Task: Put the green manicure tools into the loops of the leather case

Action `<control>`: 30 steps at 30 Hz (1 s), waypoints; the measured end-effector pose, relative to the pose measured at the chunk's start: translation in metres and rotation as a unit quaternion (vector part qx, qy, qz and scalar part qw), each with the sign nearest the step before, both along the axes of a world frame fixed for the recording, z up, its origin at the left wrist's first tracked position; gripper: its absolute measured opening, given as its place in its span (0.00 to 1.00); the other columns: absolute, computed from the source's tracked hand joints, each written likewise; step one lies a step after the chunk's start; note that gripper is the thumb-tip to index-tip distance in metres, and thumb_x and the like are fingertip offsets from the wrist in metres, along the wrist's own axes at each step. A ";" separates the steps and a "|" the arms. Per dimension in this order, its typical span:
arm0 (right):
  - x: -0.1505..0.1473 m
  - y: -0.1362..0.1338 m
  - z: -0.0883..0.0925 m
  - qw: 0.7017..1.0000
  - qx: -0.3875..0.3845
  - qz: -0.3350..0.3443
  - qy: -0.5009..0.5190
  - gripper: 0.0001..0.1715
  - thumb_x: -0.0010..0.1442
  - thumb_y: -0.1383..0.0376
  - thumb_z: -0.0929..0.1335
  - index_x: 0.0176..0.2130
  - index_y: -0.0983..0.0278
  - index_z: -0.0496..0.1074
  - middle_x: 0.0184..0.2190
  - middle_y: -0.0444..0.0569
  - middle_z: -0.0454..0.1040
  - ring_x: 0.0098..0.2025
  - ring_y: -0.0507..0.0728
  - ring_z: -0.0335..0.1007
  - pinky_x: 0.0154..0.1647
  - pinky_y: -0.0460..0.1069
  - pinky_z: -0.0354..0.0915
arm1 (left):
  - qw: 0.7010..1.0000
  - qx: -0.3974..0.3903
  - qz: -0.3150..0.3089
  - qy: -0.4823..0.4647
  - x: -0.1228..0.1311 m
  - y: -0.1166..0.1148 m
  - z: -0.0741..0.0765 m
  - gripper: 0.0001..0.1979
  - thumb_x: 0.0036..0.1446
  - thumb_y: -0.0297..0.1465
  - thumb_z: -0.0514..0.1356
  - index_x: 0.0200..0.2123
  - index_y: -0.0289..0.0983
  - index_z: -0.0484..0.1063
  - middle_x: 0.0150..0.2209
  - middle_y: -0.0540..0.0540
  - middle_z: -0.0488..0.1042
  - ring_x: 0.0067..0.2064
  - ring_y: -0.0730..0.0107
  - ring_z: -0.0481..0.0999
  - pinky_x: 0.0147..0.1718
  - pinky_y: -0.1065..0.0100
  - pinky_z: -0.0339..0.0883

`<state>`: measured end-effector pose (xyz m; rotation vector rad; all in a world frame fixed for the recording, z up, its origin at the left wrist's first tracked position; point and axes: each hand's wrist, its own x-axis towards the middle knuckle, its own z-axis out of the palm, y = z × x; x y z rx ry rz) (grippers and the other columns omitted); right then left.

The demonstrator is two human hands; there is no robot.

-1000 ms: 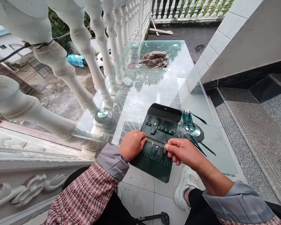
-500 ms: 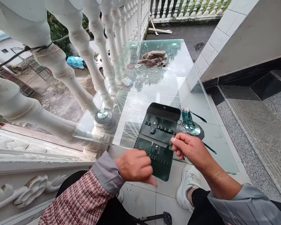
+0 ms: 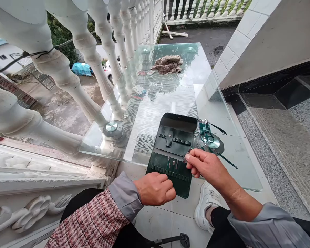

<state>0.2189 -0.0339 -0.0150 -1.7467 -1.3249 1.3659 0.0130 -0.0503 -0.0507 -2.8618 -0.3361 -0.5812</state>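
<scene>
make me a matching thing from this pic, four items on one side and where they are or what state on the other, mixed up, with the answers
Column 1
1. tool case
2. cloth
3. scissors
4. right hand

Column 2
a. bunched up on the far half of the glass table
b. pinching a small item
c. unfolded, its lower part reaching past the near table edge
d. green-handled, lying just right of the case in the picture

Right pairs: 1-c, 2-a, 3-d, 4-b
</scene>
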 end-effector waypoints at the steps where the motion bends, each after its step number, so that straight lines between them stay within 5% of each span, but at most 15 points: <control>1: 0.000 0.001 0.000 1.000 0.000 0.002 0.002 0.16 0.53 0.55 0.64 0.22 0.63 0.63 0.19 0.42 0.69 0.18 0.47 0.62 0.18 0.43 0.62 | 1.000 -0.003 0.003 0.004 0.000 0.000 0.000 0.12 0.60 0.33 0.54 0.24 0.37 0.61 0.21 0.52 0.60 0.23 0.74 0.58 0.20 0.68 0.48; 13: 0.003 0.006 0.001 1.000 -0.007 0.005 0.021 0.14 0.53 0.56 0.64 0.24 0.64 0.65 0.21 0.44 0.71 0.20 0.48 0.66 0.20 0.44 0.66 | 0.996 -0.057 0.058 -0.019 -0.002 0.004 0.006 0.15 0.62 0.36 0.53 0.24 0.37 0.64 0.21 0.52 0.60 0.23 0.74 0.58 0.21 0.68 0.48; 20: 0.001 0.006 0.002 1.000 -0.012 0.012 0.011 0.15 0.54 0.56 0.64 0.24 0.64 0.66 0.22 0.44 0.72 0.21 0.49 0.68 0.22 0.44 0.67 | 0.953 -0.163 0.225 -0.117 -0.002 0.028 0.020 0.10 0.64 0.27 0.49 0.38 0.38 0.69 0.32 0.48 0.69 0.33 0.71 0.64 0.30 0.71 0.59; 25: -0.001 0.006 0.003 1.000 -0.005 0.002 0.019 0.15 0.52 0.55 0.65 0.23 0.64 0.65 0.21 0.44 0.72 0.20 0.49 0.67 0.21 0.44 0.67 | 0.991 -0.065 0.091 0.072 0.000 0.050 0.026 0.10 0.63 0.26 0.49 0.34 0.36 0.69 0.30 0.47 0.67 0.31 0.69 0.62 0.27 0.68 0.57; 30: -0.002 0.006 0.003 1.000 -0.002 0.007 0.025 0.15 0.51 0.55 0.65 0.22 0.64 0.65 0.20 0.44 0.72 0.19 0.49 0.67 0.20 0.44 0.67 | 0.992 -0.008 0.012 0.125 0.004 0.058 0.033 0.12 0.62 0.23 0.48 0.29 0.35 0.67 0.29 0.46 0.65 0.28 0.70 0.60 0.25 0.67 0.55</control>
